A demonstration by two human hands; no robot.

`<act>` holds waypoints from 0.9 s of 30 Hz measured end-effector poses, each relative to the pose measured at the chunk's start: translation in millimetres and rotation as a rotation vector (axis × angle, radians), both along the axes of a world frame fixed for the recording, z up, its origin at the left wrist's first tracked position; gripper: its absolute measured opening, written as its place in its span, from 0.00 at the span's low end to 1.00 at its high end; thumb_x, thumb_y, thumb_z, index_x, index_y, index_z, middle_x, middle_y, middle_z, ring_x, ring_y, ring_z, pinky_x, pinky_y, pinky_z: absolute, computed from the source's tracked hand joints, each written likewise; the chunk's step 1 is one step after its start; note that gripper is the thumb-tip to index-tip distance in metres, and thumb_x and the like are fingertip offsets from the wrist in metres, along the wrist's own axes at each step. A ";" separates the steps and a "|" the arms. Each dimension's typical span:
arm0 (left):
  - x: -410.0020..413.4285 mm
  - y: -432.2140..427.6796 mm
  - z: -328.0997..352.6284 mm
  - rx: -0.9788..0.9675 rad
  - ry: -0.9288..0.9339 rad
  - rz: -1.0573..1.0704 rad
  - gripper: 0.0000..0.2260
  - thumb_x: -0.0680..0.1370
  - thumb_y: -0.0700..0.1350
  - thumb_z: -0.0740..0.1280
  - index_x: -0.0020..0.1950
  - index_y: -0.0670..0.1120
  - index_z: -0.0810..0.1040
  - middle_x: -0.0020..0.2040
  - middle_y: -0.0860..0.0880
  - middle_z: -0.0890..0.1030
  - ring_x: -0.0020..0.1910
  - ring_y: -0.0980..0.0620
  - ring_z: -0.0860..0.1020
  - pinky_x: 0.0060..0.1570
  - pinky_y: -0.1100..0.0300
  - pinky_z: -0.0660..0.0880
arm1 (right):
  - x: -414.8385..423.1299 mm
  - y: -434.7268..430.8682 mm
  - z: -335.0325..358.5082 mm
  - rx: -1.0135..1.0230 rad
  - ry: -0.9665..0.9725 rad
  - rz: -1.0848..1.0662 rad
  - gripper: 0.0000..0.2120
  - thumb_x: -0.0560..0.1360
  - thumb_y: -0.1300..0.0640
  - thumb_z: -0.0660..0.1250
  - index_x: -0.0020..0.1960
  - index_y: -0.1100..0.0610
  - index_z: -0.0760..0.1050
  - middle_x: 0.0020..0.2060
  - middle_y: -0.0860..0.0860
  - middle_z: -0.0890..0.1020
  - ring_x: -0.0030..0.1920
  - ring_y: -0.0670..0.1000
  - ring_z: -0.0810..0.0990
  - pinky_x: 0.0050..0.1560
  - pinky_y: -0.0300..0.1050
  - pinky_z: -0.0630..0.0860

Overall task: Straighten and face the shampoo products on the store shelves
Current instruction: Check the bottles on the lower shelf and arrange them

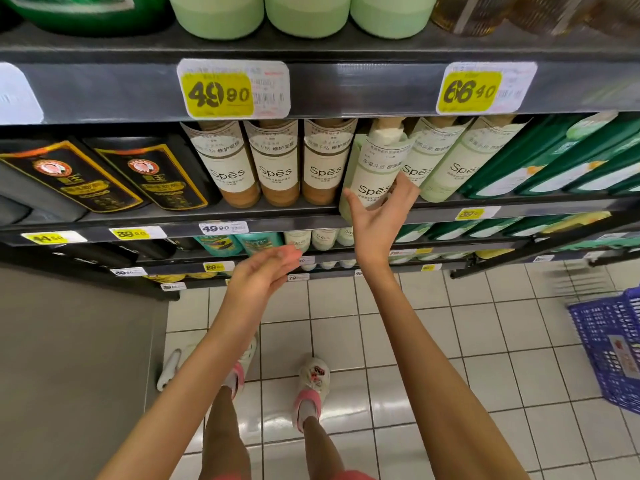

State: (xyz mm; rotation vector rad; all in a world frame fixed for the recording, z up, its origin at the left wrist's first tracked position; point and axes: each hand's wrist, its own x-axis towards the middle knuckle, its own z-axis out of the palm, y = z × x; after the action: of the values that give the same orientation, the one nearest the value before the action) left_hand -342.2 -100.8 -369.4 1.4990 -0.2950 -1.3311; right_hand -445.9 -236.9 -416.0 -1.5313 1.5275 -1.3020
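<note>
My right hand (pixel 382 211) holds a pale green Spes shampoo bottle (pixel 375 168) at the front edge of the middle shelf (pixel 173 216), thumb on its left side and fingers round its right. The bottle leans out past the shelf edge, label facing me. Two more pale green Spes bottles (pixel 446 161) stand to its right. Three brown Spes bottles (pixel 277 161) stand in a row to its left. My left hand (pixel 266 268) hovers lower and to the left, palm turned right, fingers loosely extended, holding nothing.
Two black boxed products (pixel 104 174) fill the shelf's left part, dark green bottles (pixel 554 161) its right. Light green bottles (pixel 304 12) stand on the shelf above. More shelves run below. A blue basket (pixel 613 344) sits on the tiled floor at right.
</note>
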 end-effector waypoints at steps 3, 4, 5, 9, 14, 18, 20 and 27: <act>0.7 1.1 -0.1 0.005 0.000 -0.014 0.10 0.79 0.40 0.58 0.50 0.45 0.79 0.52 0.47 0.82 0.58 0.50 0.78 0.63 0.58 0.70 | 3.7 -2.6 -2.0 0.003 0.015 -0.013 0.33 0.67 0.61 0.77 0.66 0.70 0.65 0.59 0.62 0.69 0.61 0.48 0.67 0.67 0.39 0.65; 0.6 1.2 -0.4 0.009 0.006 -0.013 0.09 0.79 0.40 0.59 0.50 0.45 0.79 0.52 0.47 0.82 0.57 0.51 0.78 0.63 0.58 0.70 | 5.4 -3.6 -1.8 0.008 0.016 -0.025 0.33 0.67 0.62 0.77 0.66 0.70 0.65 0.59 0.62 0.69 0.62 0.50 0.67 0.67 0.41 0.66; 0.8 1.9 -0.6 0.016 0.010 -0.012 0.09 0.79 0.40 0.59 0.49 0.45 0.80 0.51 0.48 0.82 0.57 0.51 0.79 0.63 0.58 0.70 | 7.6 -4.5 -0.8 0.021 0.009 -0.034 0.33 0.67 0.62 0.77 0.66 0.69 0.65 0.59 0.62 0.70 0.63 0.52 0.68 0.67 0.42 0.66; -0.4 5.6 -2.6 0.038 -0.020 -0.017 0.10 0.79 0.41 0.59 0.49 0.47 0.80 0.51 0.49 0.83 0.56 0.52 0.79 0.62 0.57 0.70 | 17.4 -9.6 1.6 0.062 0.044 -0.086 0.35 0.66 0.63 0.77 0.67 0.68 0.64 0.61 0.60 0.71 0.65 0.56 0.68 0.68 0.46 0.64; -3.6 11.8 -4.0 0.049 -0.070 -0.042 0.09 0.79 0.42 0.59 0.49 0.49 0.79 0.52 0.50 0.83 0.55 0.55 0.79 0.60 0.60 0.70 | 11.3 -8.4 -4.1 0.108 0.029 -0.087 0.35 0.69 0.69 0.73 0.71 0.65 0.60 0.66 0.58 0.68 0.67 0.52 0.68 0.63 0.34 0.69; -4.7 13.4 -4.1 0.053 -0.072 -0.051 0.09 0.79 0.41 0.60 0.47 0.49 0.80 0.53 0.49 0.82 0.55 0.53 0.79 0.60 0.58 0.70 | 4.2 -5.9 -6.6 0.088 0.067 -0.097 0.28 0.68 0.64 0.76 0.63 0.66 0.68 0.57 0.58 0.73 0.59 0.54 0.73 0.62 0.48 0.71; -5.7 13.4 -3.6 0.056 -0.072 -0.055 0.08 0.79 0.41 0.61 0.48 0.49 0.80 0.53 0.49 0.82 0.56 0.53 0.79 0.60 0.59 0.70 | 6.3 -9.3 -2.5 0.108 0.038 -0.110 0.27 0.68 0.63 0.76 0.62 0.65 0.69 0.56 0.56 0.74 0.58 0.53 0.74 0.60 0.49 0.73; -10.9 15.8 -3.4 0.077 -0.082 -0.066 0.08 0.78 0.41 0.61 0.49 0.48 0.79 0.53 0.47 0.82 0.56 0.51 0.78 0.60 0.60 0.70 | 10.4 -16.3 -4.3 0.102 0.016 -0.114 0.26 0.69 0.64 0.75 0.63 0.66 0.69 0.55 0.57 0.74 0.57 0.54 0.74 0.61 0.45 0.71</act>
State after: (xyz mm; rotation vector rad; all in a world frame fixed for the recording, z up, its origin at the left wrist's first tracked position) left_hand -353.1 -85.0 -372.8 1.6238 -0.3517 -1.3479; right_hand -435.6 -253.2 -420.2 -1.4118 1.6862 -1.2567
